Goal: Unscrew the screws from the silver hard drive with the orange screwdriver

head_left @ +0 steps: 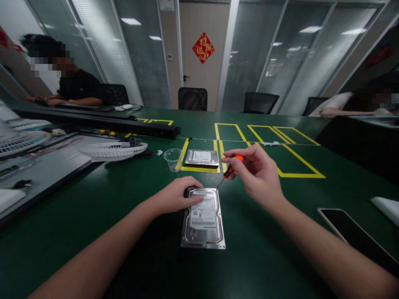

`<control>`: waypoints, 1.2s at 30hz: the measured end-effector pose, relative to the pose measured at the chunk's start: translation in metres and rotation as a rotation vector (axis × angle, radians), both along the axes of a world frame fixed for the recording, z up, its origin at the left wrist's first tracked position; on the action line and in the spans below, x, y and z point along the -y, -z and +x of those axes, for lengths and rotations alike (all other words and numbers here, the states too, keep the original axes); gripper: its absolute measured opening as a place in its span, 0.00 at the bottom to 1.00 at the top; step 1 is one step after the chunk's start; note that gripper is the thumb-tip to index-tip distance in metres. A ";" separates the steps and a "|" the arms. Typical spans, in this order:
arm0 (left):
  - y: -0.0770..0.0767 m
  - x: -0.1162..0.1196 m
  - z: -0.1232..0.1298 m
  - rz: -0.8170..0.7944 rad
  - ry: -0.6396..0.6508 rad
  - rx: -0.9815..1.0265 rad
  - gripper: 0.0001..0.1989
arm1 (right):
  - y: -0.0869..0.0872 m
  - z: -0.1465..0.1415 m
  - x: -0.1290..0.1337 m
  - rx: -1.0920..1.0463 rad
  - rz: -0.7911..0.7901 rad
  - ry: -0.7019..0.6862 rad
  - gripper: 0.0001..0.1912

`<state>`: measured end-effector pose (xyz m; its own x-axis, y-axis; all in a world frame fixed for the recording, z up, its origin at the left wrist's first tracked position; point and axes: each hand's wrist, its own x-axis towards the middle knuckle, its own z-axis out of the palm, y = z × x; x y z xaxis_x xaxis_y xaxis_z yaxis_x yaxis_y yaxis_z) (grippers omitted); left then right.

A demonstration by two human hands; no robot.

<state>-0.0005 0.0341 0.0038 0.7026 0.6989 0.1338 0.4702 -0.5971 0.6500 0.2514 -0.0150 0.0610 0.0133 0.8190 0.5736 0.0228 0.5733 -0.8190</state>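
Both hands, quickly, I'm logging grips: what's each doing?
Left hand: pressed on the silver rectangular hard drive.
Right hand: closed on the orange-and-black screwdriver.

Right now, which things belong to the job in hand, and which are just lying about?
Job: near hard drive, under left hand; screwdriver, in right hand; probably far hard drive and clear cup.
Lying about: phone, white slatted part, black bar.

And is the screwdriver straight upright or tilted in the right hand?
Tilted: the screwdriver leans, its handle up and to the right of its tip, which is at the far right corner of the nearer hard drive.
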 end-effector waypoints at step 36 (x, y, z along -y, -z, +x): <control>-0.002 0.001 0.000 0.004 -0.002 -0.007 0.16 | 0.004 0.003 -0.002 0.021 -0.012 -0.033 0.10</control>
<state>-0.0006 0.0335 0.0055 0.7018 0.7001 0.1316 0.4765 -0.5987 0.6439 0.2542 -0.0133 0.0570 -0.0258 0.8254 0.5639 0.0215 0.5645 -0.8252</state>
